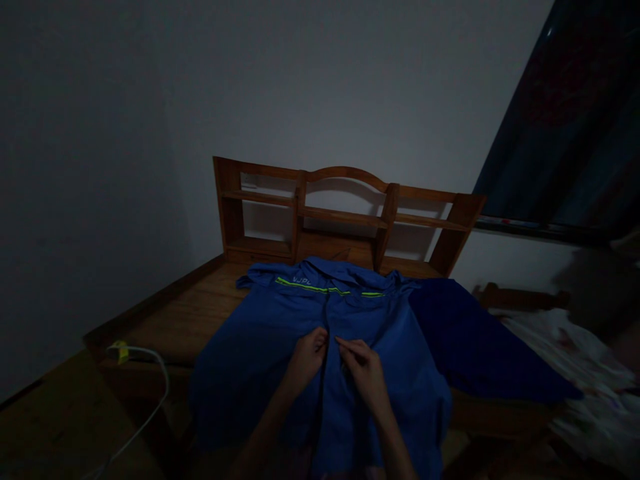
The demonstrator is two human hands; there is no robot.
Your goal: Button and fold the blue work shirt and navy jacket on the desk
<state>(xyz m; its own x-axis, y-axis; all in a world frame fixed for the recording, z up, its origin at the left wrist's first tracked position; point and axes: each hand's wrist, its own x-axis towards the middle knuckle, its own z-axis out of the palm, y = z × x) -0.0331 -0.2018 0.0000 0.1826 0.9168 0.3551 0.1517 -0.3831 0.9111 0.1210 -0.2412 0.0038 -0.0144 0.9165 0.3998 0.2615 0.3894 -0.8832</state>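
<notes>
Where fingers (pixel 325 340) meet: jacket (pixel 280 333) front.

Both hands' fingers (pixel 320 339) pinch the blue jacket's (pixel 280 333) front opening.

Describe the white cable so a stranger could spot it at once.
Start at the wooden table under the blue jacket. At its left corner, a white cable curves down toward the floor; its yellow-green tip distinguishes it.

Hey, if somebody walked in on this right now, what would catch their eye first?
A blue jacket with bright yellow-green stripes lies spread over a wooden table in a dim room. At its front opening, the left hand and the right hand pinch the two edges side by side. Behind stands a wooden shelf against the wall.
</notes>
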